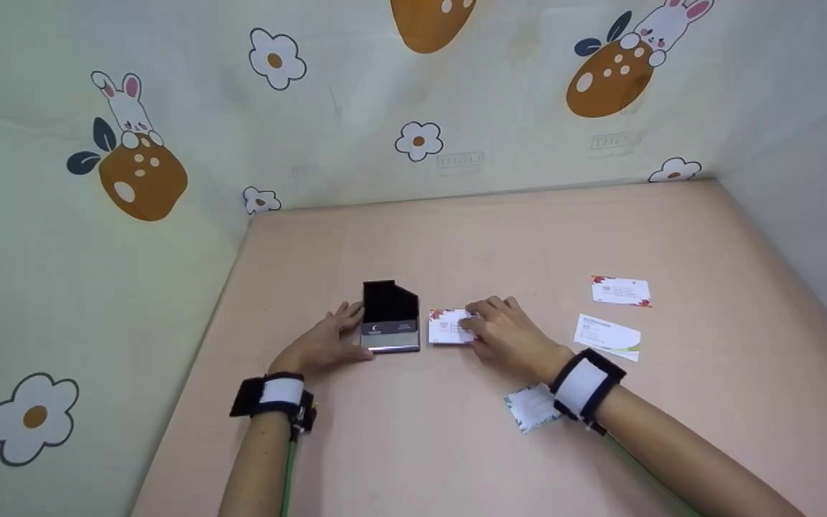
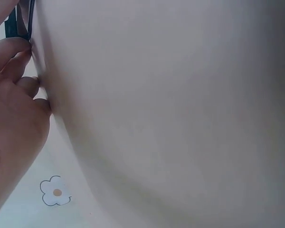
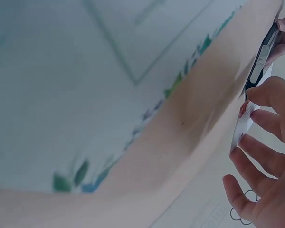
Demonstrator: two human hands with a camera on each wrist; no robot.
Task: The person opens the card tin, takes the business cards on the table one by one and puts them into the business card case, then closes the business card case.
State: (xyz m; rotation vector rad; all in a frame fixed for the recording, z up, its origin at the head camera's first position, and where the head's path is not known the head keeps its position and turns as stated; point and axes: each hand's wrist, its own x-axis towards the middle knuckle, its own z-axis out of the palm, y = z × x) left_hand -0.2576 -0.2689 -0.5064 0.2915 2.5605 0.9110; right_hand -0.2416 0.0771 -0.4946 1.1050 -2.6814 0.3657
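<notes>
Okay, left hand (image 1: 324,345) is gripping the case (image 1: 392,339), right hand (image 1: 512,337) is pinching the card (image 1: 445,327). Ideally you're holding both flat and steady.

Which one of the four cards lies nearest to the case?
The red-leaf card touched by the right hand, just beside the case; the other three cards lie farther right.

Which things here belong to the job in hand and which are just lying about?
Seemingly in the job:
open black-and-silver rectangular card case, touched by the left hand
white card with red leaf print, in the right hand

Apparently just lying about:
white card with red leaf corners, farthest back
white card with green-yellow curve
white card with leafy green-blue border
</notes>
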